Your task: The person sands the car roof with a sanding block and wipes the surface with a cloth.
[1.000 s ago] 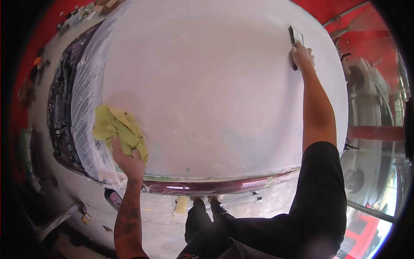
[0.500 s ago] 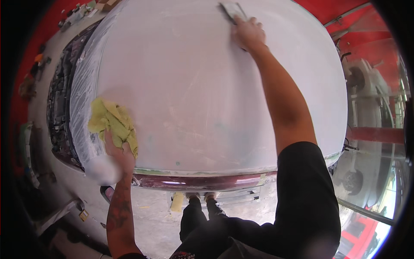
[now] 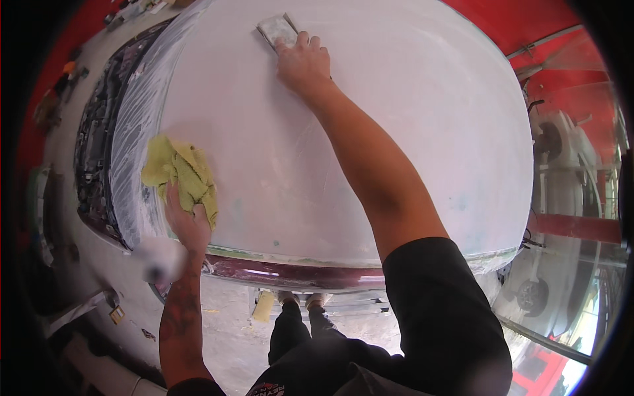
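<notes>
While, on my feed, my left hand (image 3: 190,223) grasps a yellow-green cloth (image 3: 179,171) by the car roof (image 3: 429,119)'s left edge, my right hand (image 3: 304,64) clasps a flat grey block (image 3: 275,29) near the far edge.

The flat block (image 3: 276,28), pale grey with a mottled upper face and dark edges, was held in the right hand (image 3: 305,65). It sat at an angle, projecting ahead and to the left of the fingers; its underside was hidden. The yellow-green cloth (image 3: 188,173), crumpled into loose folds, was held in the left hand (image 3: 190,223) and spread forward past the fingers. The broad panel (image 3: 422,145), matt and pale with faint greenish patches, extended between both sets of fingers.
</notes>
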### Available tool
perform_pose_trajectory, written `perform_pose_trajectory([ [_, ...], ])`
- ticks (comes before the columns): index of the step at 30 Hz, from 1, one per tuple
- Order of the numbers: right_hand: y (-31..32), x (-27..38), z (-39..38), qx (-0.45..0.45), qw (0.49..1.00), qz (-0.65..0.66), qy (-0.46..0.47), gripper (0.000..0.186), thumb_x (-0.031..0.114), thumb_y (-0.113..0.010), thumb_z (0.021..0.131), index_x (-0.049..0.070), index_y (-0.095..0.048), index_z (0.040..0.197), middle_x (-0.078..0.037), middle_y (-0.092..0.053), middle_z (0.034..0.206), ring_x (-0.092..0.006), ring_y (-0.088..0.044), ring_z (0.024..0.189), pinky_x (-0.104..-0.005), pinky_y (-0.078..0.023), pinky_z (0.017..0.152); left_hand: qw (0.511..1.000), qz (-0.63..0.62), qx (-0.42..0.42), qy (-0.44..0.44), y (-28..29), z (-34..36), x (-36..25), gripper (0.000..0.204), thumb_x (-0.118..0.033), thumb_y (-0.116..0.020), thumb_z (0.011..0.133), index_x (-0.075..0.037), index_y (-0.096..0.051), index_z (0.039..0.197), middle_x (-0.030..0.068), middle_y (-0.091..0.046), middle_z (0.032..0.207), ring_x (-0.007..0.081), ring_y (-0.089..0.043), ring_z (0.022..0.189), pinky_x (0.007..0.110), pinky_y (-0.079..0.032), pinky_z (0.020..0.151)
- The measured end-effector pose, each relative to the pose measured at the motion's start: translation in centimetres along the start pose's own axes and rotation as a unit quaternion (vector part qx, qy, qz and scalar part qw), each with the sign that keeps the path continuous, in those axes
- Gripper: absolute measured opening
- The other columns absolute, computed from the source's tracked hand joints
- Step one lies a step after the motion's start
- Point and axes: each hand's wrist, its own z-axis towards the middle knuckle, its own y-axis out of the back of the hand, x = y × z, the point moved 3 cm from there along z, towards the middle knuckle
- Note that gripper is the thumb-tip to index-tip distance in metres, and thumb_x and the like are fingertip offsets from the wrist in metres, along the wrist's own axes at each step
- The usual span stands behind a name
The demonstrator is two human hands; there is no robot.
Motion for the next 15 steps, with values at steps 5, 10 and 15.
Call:
perform_pose_trajectory([
  [5,2.2,-16.1,-4.9,0.0,0.984,-0.088,-0.152,0.045,0.035,-0.049,0.095,0.025,-0.051,0.139,-0.025,-0.055,0.118,-0.0454,-0.057,0.108,-0.0525,-0.052,0.087,0.998,-0.014,0.011,0.057,0.4,0.2,0.1,0.064,-0.009,-0.053,0.074,0.001,-0.043,0.136,0.0281,-0.042,0.142,0.0478,-0.04,0.128,0.055,-0.029,0.108],
  [10,6.9,-30.3,-13.2,0.063,0.879,-0.133,-0.453,0.053,0.039,-0.047,0.096,0.029,-0.038,0.147,-0.026,-0.045,0.135,-0.044,-0.049,0.121,-0.0502,-0.046,0.098,1.0,0.019,0.004,0.017,0.4,0.3,-1.2,0.065,-0.011,-0.053,0.074,0.001,-0.043,0.137,0.0267,-0.042,0.143,0.048,-0.04,0.128,0.055,-0.029,0.108],
  [15,2.8,-14.0,-5.8,-0.023,0.975,-0.077,-0.209,0.042,0.022,-0.047,0.093,0.01,-0.054,0.133,-0.029,-0.054,0.122,-0.045,-0.051,0.117,-0.0517,-0.045,0.094,0.999,0.043,0.0,-0.002,0.0,0.1,-1.6,0.065,-0.012,-0.053,0.075,0.0,-0.042,0.138,0.0251,-0.041,0.144,0.0474,-0.041,0.127,0.055,-0.03,0.107],
])
